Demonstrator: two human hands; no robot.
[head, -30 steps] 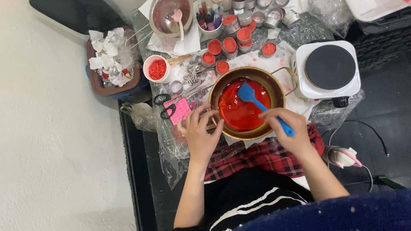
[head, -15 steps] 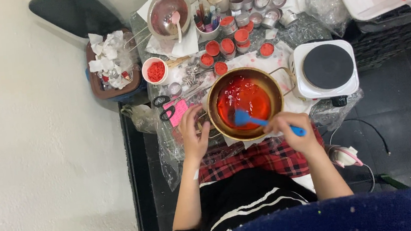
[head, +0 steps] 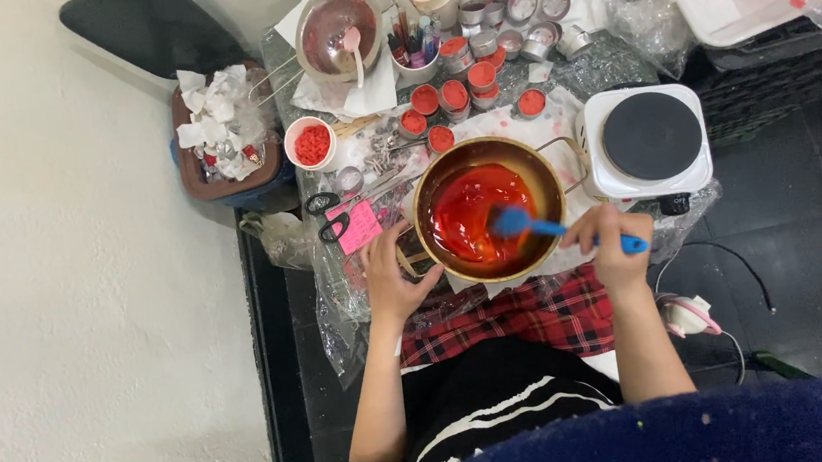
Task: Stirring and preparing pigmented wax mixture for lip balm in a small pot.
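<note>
A metal pot (head: 535, 164) holding melted red liquid (head: 469, 210) stands on a low table in front of me. My right hand (head: 613, 247) grips the handle of a blue spatula (head: 516, 223), whose blade dips into the red liquid near the pot's right side. My left hand (head: 390, 273) rests against the pot's left handle, fingers curled around it. Behind the pot stand several small tins filled with red wax (head: 458, 96) and several empty tins (head: 520, 4).
A white electric hot plate (head: 648, 138) sits right of the pot. Black scissors (head: 329, 214) and a pink note (head: 359, 228) lie to its left. A white cup of red bits (head: 310, 142), a steel bowl (head: 336, 27) and a brown tray of wrappers (head: 221, 139) stand behind.
The spatula blade has swept from the pot's upper middle down and to the lower right of the liquid. My right hand shifted right. My left hand stayed on the pot's left side.
</note>
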